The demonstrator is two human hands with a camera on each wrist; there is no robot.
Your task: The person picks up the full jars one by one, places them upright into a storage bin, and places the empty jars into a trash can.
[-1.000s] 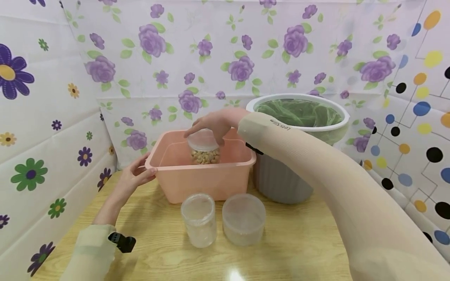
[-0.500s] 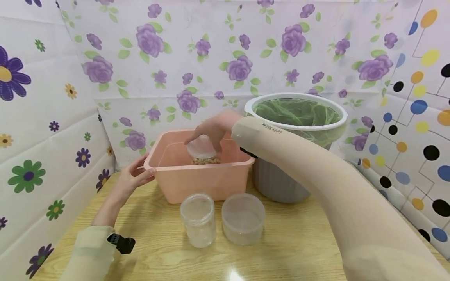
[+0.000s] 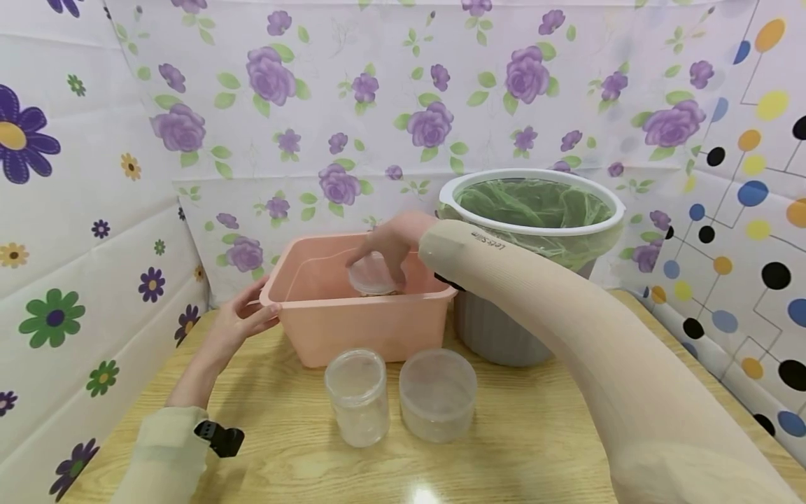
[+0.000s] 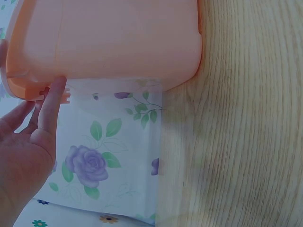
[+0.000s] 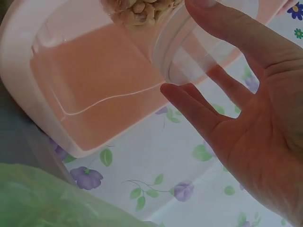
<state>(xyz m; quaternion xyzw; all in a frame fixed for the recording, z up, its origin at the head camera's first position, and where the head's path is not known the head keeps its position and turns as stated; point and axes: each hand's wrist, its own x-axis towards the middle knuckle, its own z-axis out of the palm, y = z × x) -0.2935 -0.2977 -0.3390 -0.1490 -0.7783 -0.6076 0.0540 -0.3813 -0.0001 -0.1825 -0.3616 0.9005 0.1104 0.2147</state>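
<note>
A lidded jar (image 3: 376, 276) (nuts (image 5: 144, 12) inside) is gripped beneath the spread right hand (image 3: 392, 245), within a tub (image 3: 368, 330) held by the left hand (image 3: 238, 323).

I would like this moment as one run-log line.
left hand: touches pink tub; right hand: grips lidded nut jar inside tub; on table: tall container, low container; beside tub: lined bin

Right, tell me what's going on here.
A person's right hand grips a clear, round, lidded plastic jar of pale nuts, inside a pink rectangular plastic basin. The left hand touches the basin's left end. A tall clear round plastic container and a squat translucent one stand in front on the light wooden table.
</note>
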